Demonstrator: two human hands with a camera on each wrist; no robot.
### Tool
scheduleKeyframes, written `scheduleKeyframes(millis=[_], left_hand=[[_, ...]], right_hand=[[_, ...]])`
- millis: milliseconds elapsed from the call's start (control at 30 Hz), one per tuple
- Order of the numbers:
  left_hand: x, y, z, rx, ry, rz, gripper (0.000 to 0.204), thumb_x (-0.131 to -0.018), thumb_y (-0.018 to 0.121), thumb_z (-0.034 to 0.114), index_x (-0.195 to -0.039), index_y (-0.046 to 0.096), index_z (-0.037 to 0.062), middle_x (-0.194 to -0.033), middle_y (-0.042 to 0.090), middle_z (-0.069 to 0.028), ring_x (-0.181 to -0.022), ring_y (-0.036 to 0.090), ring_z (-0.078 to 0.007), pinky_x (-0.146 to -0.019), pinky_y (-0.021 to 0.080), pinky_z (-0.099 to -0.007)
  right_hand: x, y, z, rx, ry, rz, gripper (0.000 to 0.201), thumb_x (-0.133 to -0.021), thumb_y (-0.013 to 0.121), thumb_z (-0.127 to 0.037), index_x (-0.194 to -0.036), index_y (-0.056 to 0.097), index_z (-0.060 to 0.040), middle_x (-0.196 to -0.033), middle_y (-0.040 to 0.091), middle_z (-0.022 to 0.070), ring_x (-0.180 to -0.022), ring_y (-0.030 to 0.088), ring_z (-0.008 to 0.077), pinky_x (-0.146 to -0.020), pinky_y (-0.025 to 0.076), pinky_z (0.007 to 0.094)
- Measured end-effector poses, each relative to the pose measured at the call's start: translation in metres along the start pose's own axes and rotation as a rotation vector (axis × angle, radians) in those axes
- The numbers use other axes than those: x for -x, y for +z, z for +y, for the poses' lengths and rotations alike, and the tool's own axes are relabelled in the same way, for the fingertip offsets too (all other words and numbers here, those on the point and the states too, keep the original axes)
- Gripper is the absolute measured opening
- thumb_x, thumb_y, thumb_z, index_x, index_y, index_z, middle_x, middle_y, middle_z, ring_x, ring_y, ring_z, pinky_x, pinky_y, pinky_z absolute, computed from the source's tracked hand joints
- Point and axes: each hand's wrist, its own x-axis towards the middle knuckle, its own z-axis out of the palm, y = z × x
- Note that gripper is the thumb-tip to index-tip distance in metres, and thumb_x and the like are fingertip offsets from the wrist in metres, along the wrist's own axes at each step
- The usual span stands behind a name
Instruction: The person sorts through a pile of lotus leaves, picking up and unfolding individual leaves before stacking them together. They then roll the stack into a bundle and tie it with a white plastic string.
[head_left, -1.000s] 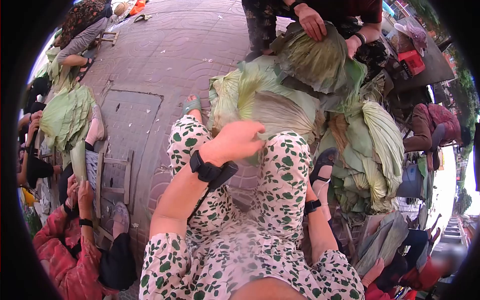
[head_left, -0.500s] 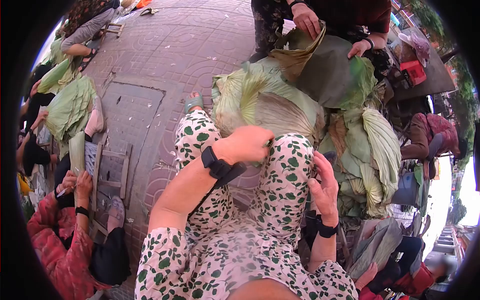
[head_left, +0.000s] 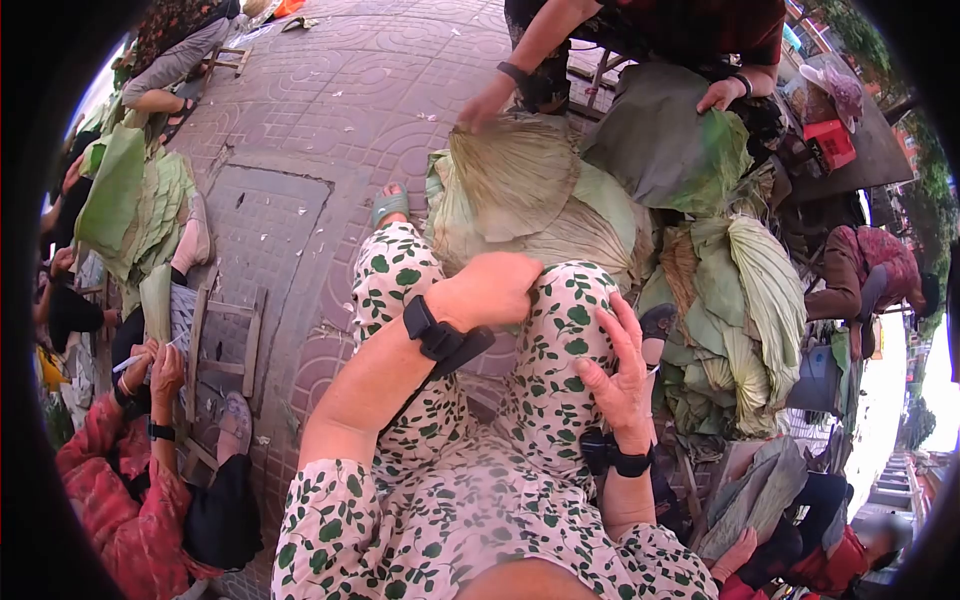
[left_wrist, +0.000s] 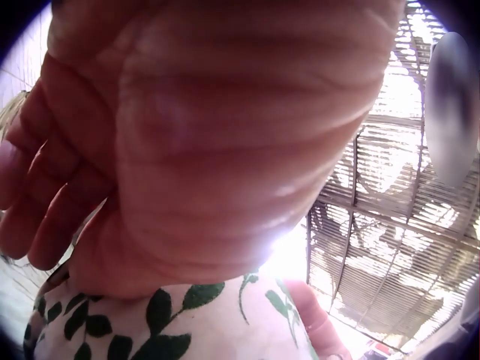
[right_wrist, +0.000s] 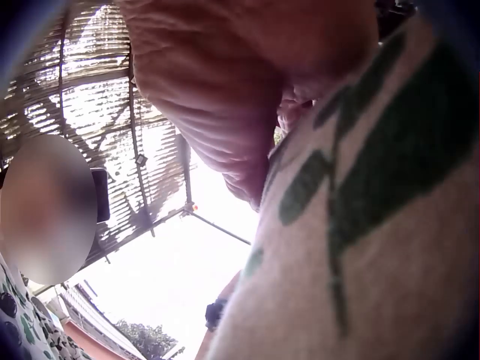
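My left hand (head_left: 485, 288) reaches across to my right knee (head_left: 575, 315), which is covered by white trousers with a green leaf print. Its fingers are loosely bent and hold nothing. In the left wrist view the palm (left_wrist: 225, 142) is close over the printed cloth. Beside the same knee is my right hand (head_left: 622, 375), fingers extended, thumb apart and nothing in it. The right wrist view shows its palm (right_wrist: 217, 82) against the printed cloth. Just beyond my knees lies a pile of large dried lotus leaves (head_left: 600, 225).
Opposite, a person's hand (head_left: 490, 105) grips a pleated leaf (head_left: 515, 175) over the pile; their other hand (head_left: 720, 93) holds a dark leaf (head_left: 650, 130). Another leaf stack (head_left: 745, 310) stands at right. At left, a person in red sits near a wooden stool (head_left: 228, 345) on the paving.
My right hand has come up from beside my thigh to the knee. My left hand has settled at the knee. The person opposite has swung one leaf leftward over the pile.
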Motion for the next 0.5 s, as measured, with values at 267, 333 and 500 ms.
scheduleKeyframes(millis=[267, 333, 500], left_hand=[[-0.001, 0.000, 0.003, -0.006, -0.003, -0.007, 0.020, -0.071, 0.051, 0.009, -0.087, 0.054, -0.0011, -0.084, 0.059, -0.0217, -0.085, 0.056, -0.0401, -0.073, 0.045, -0.0450], [-0.002, 0.002, 0.002, -0.006, 0.004, -0.001, 0.020, -0.071, 0.051, 0.009, -0.088, 0.054, -0.0010, -0.084, 0.059, -0.0214, -0.085, 0.056, -0.0400, -0.073, 0.045, -0.0451], [-0.002, 0.001, 0.004, -0.002, 0.031, 0.023, 0.020, -0.071, 0.051, 0.009, -0.088, 0.054, -0.0006, -0.083, 0.059, -0.0215, -0.084, 0.056, -0.0399, -0.072, 0.045, -0.0452]], right_hand=[[-0.001, 0.003, 0.005, -0.079, 0.120, 0.093, 0.083, -0.074, 0.068, -0.046, -0.135, 0.034, -0.0009, -0.139, 0.034, 0.0147, -0.129, 0.032, 0.0274, -0.105, 0.026, 0.0365], [0.001, 0.004, 0.013, -0.135, 0.158, 0.094, 0.087, -0.073, 0.069, -0.047, -0.135, 0.032, 0.0001, -0.139, 0.033, 0.0145, -0.128, 0.033, 0.0266, -0.105, 0.026, 0.0362], [0.003, 0.003, 0.012, -0.210, 0.192, 0.133, 0.080, -0.071, 0.070, -0.041, -0.132, 0.039, 0.0002, -0.138, 0.034, 0.0167, -0.128, 0.034, 0.0282, -0.104, 0.029, 0.0375]])
